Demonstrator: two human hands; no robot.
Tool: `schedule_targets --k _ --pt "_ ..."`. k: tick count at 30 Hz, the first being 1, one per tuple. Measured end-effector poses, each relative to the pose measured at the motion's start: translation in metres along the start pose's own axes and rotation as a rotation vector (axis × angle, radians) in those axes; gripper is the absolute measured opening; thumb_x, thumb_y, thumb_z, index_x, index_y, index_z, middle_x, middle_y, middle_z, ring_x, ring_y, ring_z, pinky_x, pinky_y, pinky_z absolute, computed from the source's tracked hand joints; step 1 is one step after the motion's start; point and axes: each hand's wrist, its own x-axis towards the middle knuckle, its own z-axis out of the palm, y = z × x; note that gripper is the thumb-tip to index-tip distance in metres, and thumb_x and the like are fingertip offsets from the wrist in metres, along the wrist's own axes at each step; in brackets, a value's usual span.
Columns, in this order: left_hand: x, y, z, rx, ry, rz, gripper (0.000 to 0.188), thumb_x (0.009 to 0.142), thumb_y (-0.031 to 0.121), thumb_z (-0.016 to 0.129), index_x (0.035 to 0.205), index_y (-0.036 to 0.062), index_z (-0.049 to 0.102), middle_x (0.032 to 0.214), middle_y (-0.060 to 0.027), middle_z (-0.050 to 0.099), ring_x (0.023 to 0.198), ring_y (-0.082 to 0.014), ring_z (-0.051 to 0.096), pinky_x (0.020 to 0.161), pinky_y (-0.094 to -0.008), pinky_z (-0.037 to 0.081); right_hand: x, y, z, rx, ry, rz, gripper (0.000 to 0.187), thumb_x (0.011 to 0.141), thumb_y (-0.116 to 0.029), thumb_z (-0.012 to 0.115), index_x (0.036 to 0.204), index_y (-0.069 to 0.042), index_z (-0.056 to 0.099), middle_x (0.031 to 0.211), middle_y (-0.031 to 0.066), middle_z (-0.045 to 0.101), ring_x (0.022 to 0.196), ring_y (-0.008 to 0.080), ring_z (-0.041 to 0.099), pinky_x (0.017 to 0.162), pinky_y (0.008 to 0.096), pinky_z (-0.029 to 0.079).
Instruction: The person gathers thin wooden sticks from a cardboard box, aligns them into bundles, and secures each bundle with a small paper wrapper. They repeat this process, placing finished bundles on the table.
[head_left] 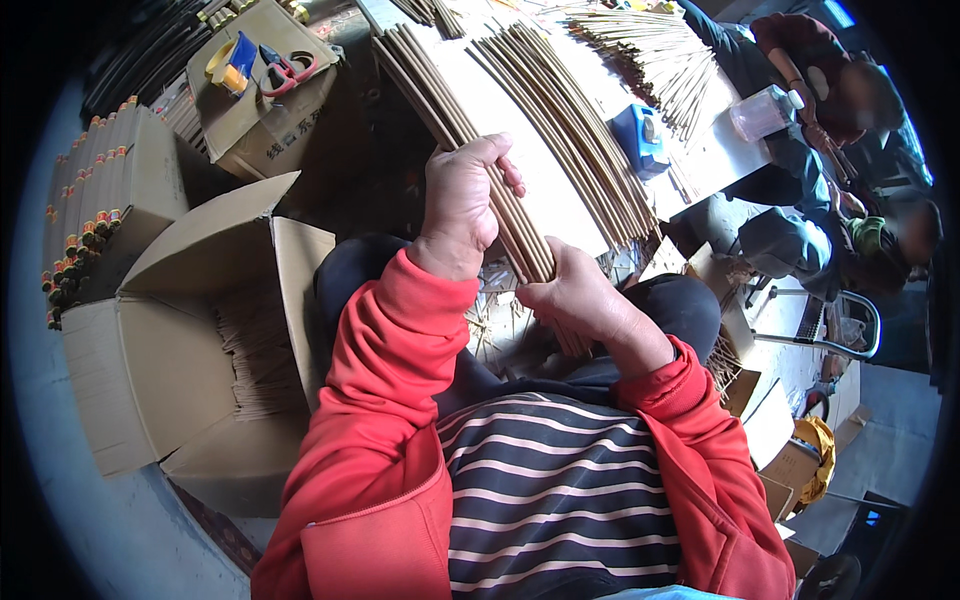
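A bundle of long, thin brown sticks (518, 222), which look like incense sticks, slants across my lap and over the table's near edge. My left hand (462, 200) is closed around it partway up. Lower down, my right hand (580, 292) grips the same bundle near its thin lower ends, which poke out below the fist. The far end of the bundle reaches up over the white tabletop (545, 170). Just right of it, a wide row of similar sticks (565, 130) lies side by side on the table.
Left of me stands an open cardboard box (190, 370) with thin sticks inside. Behind it, scissors (285, 72) and tape rolls (230, 75) rest on another carton (270, 120). A blue container (638, 140) and a clear plastic jug (765, 112) are at the table's right. Two people (830, 90) sit beyond.
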Motion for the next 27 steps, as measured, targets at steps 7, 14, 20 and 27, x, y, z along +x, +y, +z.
schedule_targets --k 7,14,20,27 --pt "0.002 0.004 -0.001 -0.241 -0.186 -0.107 0.016 0.080 0.015 0.066 0.078 0.0040 0.056 0.065 -0.0053 0.055 0.056 -0.0179 0.053 0.056 -0.0287 0.046 -0.003 -0.001 -0.013 0.365 -0.309 0.172 0.014 0.072 -0.002 0.060 0.080 0.000 0.049 0.063 0.0066 0.054 0.044 0.0152 0.053 0.040 0.0268 0.044" --pt "-0.002 0.011 0.001 -0.311 -0.218 -0.102 0.010 0.079 0.007 0.060 0.074 0.0093 0.051 0.061 -0.0004 0.049 0.054 -0.0133 0.048 0.052 -0.0267 0.042 -0.001 0.003 -0.018 0.362 -0.343 0.034 0.024 0.075 -0.011 0.067 0.086 0.003 0.052 0.068 0.0081 0.055 0.056 0.0176 0.057 0.051 0.0282 0.048" --pt "0.002 0.047 -0.018 -0.286 -0.178 0.065 0.016 0.077 0.006 0.060 0.068 0.0100 0.048 0.061 -0.0001 0.047 0.055 -0.0127 0.047 0.054 -0.0271 0.042 -0.057 -0.048 -0.051 0.165 -0.022 -0.652 0.023 0.079 -0.017 0.071 0.093 0.001 0.066 0.082 0.0073 0.059 0.084 0.0164 0.053 0.076 0.0274 0.042" --pt "0.002 0.047 -0.020 -0.290 -0.076 0.034 0.020 0.081 0.005 0.058 0.065 0.0074 0.046 0.060 -0.0024 0.047 0.055 -0.0121 0.043 0.053 -0.0261 0.040 -0.100 -0.101 -0.029 0.611 -0.415 -1.179 0.009 0.080 -0.011 0.066 0.083 -0.004 0.071 0.081 0.0074 0.060 0.074 0.0194 0.050 0.063 0.0277 0.045"
